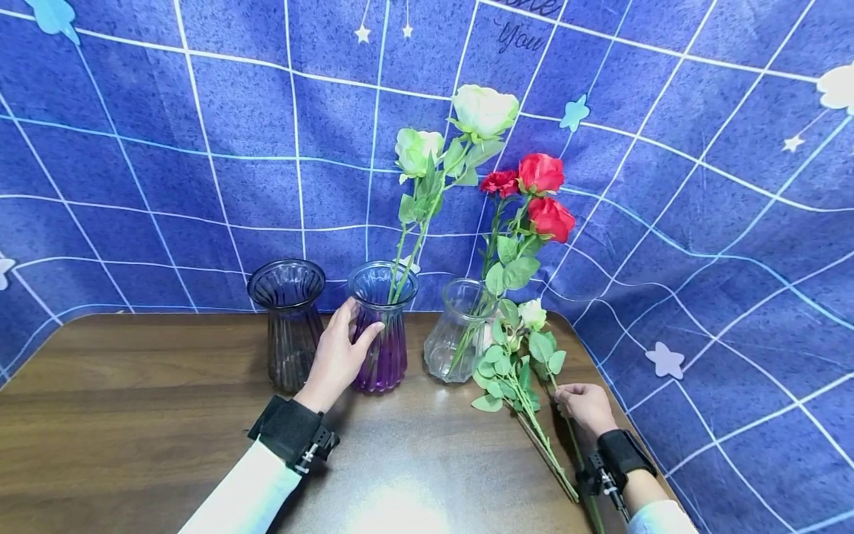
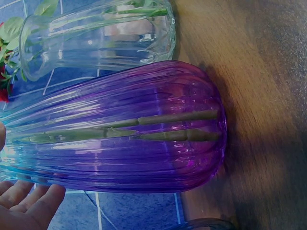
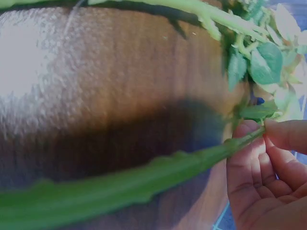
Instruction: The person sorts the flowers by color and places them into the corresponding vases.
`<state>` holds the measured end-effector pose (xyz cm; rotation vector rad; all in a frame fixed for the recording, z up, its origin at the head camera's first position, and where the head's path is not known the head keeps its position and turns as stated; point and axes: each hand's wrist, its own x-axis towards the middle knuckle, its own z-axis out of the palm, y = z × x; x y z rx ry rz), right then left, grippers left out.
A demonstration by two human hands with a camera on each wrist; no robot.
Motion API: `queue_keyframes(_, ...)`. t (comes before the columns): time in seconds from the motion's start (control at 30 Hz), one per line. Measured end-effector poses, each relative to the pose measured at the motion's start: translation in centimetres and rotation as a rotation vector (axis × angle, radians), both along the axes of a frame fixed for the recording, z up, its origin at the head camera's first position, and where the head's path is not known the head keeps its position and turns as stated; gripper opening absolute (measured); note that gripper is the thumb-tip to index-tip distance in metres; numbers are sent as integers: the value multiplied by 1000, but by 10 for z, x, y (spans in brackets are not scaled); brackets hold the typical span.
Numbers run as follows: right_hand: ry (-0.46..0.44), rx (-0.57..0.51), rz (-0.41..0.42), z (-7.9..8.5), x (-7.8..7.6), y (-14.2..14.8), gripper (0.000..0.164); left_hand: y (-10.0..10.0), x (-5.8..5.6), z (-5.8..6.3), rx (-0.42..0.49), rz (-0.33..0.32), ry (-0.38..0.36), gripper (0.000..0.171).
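My left hand (image 1: 333, 360) holds the blue-and-purple glass vase (image 1: 388, 363) by its upper part, thumb on one side and fingers on the other. Two pale white-green roses (image 1: 485, 115) stand in that vase, and their stem ends show through the glass in the left wrist view. On the right, my right hand (image 1: 588, 408) pinches a green flower stem (image 3: 187, 167) between thumb and fingertips. Leaves and a white rose (image 1: 532, 314) are at the far end of the flowers there. Another leafy stem (image 1: 543, 445) lies on the table beside it.
A clear glass vase (image 1: 440, 352) holding red flowers (image 1: 551, 219) stands right of the purple one. To the left is a dark grey glass vase (image 1: 287, 334). All stand near the back edge of the wooden table (image 1: 133, 415), before a blue patterned cloth (image 1: 233, 185).
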<state>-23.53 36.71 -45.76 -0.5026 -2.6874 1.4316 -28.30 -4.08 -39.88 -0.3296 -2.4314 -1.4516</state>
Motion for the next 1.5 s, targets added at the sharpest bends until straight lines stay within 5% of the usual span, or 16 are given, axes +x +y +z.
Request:
queue_keyframes(0.63,155,16,-159,61,30,10,33,0,-2,0,4,0,22,66)
queue_keyframes(0.9,385,-188,-137,74,35,14,26,0,0,1,8,-5,25,64)
queue_keyframes(1.13,569,-383,-91,73,11,37,23,-1,-1,1,9,-1,38,63)
queue_keyframes(1.23,633,-425,-90,97,12,21,19,0,-1,1,10,-2,39,63)
queue_keyframes(1.37,633,-430,-136,156,31,-30,7,0,-1,0,3,2,45,64)
queue_keyframes(1.5,674,-481,-143,188,33,-58,16,1,-1,0,2,7,51,64)
